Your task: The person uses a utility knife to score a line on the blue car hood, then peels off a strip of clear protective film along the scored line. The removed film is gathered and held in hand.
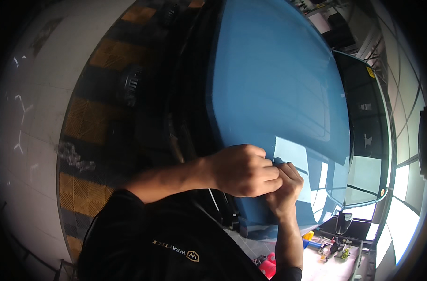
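Note:
Both my hands are close together over the glossy blue hood (279,79) of a car, toward its near side. My left hand (248,171) is closed in a fist, its knuckles up and its fingers against the right one. My right hand (286,185) has curled fingers, pinched beside the left fist. Whatever lies between the fingers is hidden or too small to make out. Bright window reflections shine on the hood just right of my hands. The windshield (366,107) is beyond the hood on the right, and the dark front end lies to the left.
A side mirror (344,223) juts out at the lower right. Behind it, a pale surface (312,266) holds several small tools. Something red (268,267) sits near my right forearm. Crumpled clear film (75,157) lies on the black and orange floor tiles (84,192).

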### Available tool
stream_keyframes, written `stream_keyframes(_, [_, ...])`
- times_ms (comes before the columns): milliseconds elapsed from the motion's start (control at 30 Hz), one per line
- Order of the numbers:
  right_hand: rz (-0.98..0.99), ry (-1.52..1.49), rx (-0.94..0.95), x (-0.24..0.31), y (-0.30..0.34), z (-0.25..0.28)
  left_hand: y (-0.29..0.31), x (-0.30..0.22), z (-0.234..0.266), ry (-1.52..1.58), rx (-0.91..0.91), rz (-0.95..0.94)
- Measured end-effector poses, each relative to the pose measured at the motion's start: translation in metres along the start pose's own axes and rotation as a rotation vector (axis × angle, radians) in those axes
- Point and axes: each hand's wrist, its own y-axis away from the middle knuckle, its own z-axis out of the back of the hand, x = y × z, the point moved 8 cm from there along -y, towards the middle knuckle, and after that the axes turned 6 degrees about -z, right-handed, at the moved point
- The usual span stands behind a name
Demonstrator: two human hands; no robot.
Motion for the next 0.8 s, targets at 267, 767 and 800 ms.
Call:
stream_keyframes(267, [-0.082, -0.015, -0.089, 0.008, 0.016, 0.003, 0.086, 0.013, 0.037, -0.02, -0.087, 0.654])
stream_keyframes(767, [-0.087, -0.154, -0.148, 0.001, 0.007, 0.006, 0.046, 0.043, 0.026, -0.246, -0.086, 0.215])
stream_keyframes(800, [-0.109, -0.158, -0.145, -0.001, 0.007, 0.006, 0.041, 0.046, 0.026, -0.235, -0.106, 0.199])
